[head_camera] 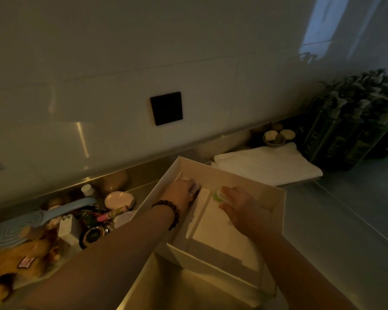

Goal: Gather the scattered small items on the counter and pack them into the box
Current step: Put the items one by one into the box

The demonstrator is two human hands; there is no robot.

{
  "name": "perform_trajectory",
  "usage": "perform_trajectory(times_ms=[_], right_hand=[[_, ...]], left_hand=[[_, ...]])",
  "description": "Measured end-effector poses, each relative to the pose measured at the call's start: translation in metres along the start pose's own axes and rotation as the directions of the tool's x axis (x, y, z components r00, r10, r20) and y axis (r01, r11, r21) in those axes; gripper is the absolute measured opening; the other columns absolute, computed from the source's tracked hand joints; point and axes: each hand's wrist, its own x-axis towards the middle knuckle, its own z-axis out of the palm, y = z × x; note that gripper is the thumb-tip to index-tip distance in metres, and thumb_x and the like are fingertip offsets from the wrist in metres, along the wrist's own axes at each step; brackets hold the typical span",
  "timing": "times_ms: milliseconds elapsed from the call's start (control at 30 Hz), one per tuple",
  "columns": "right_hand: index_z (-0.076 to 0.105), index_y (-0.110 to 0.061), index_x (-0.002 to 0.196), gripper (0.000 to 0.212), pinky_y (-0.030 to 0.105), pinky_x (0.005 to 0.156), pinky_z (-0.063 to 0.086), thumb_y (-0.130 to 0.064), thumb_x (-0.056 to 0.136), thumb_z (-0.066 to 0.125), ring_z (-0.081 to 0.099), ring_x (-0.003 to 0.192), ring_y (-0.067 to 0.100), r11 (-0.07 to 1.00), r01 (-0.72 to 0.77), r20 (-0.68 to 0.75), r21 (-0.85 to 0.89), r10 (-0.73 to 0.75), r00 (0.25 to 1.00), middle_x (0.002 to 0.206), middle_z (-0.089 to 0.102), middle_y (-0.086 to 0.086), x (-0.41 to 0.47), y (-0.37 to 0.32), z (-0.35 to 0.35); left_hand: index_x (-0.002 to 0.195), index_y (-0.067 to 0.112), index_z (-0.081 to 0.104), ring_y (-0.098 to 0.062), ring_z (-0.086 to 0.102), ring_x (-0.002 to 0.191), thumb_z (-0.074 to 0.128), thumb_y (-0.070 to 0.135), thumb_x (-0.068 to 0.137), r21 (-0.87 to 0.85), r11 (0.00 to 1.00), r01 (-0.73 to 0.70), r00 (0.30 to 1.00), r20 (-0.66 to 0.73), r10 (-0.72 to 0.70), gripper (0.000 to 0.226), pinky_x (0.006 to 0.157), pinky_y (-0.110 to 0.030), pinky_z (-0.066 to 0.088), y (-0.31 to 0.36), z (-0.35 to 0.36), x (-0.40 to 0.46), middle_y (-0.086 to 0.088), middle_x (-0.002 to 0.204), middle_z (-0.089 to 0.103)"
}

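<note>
A white open box (278,211) with inner dividers sits on the counter in the middle. Both hands reach into it. My left hand (179,193), with a dark bead bracelet on the wrist, holds a small pale item (195,188) in the far left compartment; the item is mostly hidden. My right hand (240,205) grips a small green and white jar (220,195) over the larger right compartment. To the left of the box lies a heap of small items: a pink round case (118,199), a black jar (92,237), a blue hairbrush (20,224).
A plush toy (20,260) lies at the far left. A folded white towel (267,165) sits behind the box, with a small bowl (273,138) and dark green bottles (349,128) at the right. A black wall plate (166,108) sits on the tiled backsplash.
</note>
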Motion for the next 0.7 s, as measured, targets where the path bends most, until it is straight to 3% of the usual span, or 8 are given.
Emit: perform_trajectory(times_ms=[100,200,300,400,500,600,700], right_hand=[[0.044,-0.014,0.14,0.052,0.035,0.103,0.038,-0.029,0.092,0.058,0.05,0.116,0.024,1.0,-0.019,0.003,0.009,0.019,1.0,0.131,0.05,0.009,0.002,0.001,0.001],[0.044,-0.015,0.14,0.052,0.036,0.105,0.037,-0.03,0.092,0.058,0.049,0.118,0.024,1.0,-0.016,0.018,0.003,0.016,1.0,0.133,0.049,0.009,0.002,0.001,0.002],[0.044,-0.014,0.14,0.054,0.035,0.105,0.036,-0.03,0.091,0.059,0.048,0.118,0.024,1.0,-0.012,0.02,-0.009,0.013,1.0,0.134,0.049,0.009,0.002,0.002,0.003],[0.043,-0.014,0.141,0.055,0.035,0.106,0.036,-0.028,0.091,0.06,0.048,0.119,0.024,1.0,-0.028,0.036,0.002,0.028,0.999,0.134,0.049,0.008,0.003,-0.001,0.003],[0.041,-0.017,0.141,0.055,0.033,0.107,0.035,-0.028,0.091,0.06,0.046,0.122,0.022,1.0,-0.03,0.049,-0.003,0.03,0.998,0.136,0.048,0.005,0.007,-0.005,0.002],[0.042,-0.02,0.139,0.054,0.034,0.108,0.036,-0.026,0.089,0.062,0.045,0.124,0.019,1.0,0.004,0.073,-0.023,-0.002,0.997,0.137,0.047,0.001,0.016,-0.015,0.0],[0.047,-0.023,0.131,0.051,0.034,0.105,0.038,-0.02,0.084,0.066,0.047,0.121,0.018,0.998,0.044,0.094,-0.046,-0.039,0.995,0.132,0.049,-0.001,0.031,-0.026,0.0]], left_hand=[[0.142,0.016,0.03,-0.028,0.043,0.125,0.037,0.021,0.098,0.136,0.991,-0.008,0.993,0.115,-0.008,0.044,0.101,-0.036,0.033,0.0,0.005,0.0,-0.01,0.142,0.04],[0.148,0.013,0.003,-0.026,0.025,0.136,0.041,0.022,0.097,0.257,0.966,-0.024,0.984,0.178,-0.023,0.064,0.109,-0.035,0.023,-0.004,0.01,-0.001,-0.007,0.153,0.017],[0.146,0.01,-0.014,-0.026,0.007,0.142,0.043,0.021,0.095,0.332,0.943,-0.029,0.968,0.244,-0.056,0.077,0.114,-0.036,0.011,-0.005,0.012,-0.005,-0.007,0.157,-0.004],[0.146,0.01,-0.01,-0.027,0.008,0.141,0.046,0.021,0.094,0.367,0.929,-0.04,0.966,0.253,-0.058,0.077,0.114,-0.036,0.011,-0.002,0.008,-0.005,-0.009,0.156,0.0],[0.146,0.005,0.006,-0.033,0.017,0.138,0.043,0.023,0.095,0.444,0.887,-0.123,0.978,0.208,0.032,0.066,0.113,-0.04,0.016,0.008,-0.008,-0.01,-0.017,0.151,0.013],[0.141,0.009,0.024,-0.023,0.031,0.13,0.045,0.027,0.092,0.344,0.915,-0.209,0.975,0.001,0.222,0.056,0.109,-0.032,0.025,0.011,-0.035,-0.022,-0.009,0.144,0.028],[0.147,0.013,0.015,-0.019,0.019,0.138,0.052,0.026,0.09,0.194,0.943,-0.27,0.956,-0.065,0.288,0.069,0.105,-0.018,0.011,0.005,-0.064,-0.04,-0.002,0.154,0.013]])
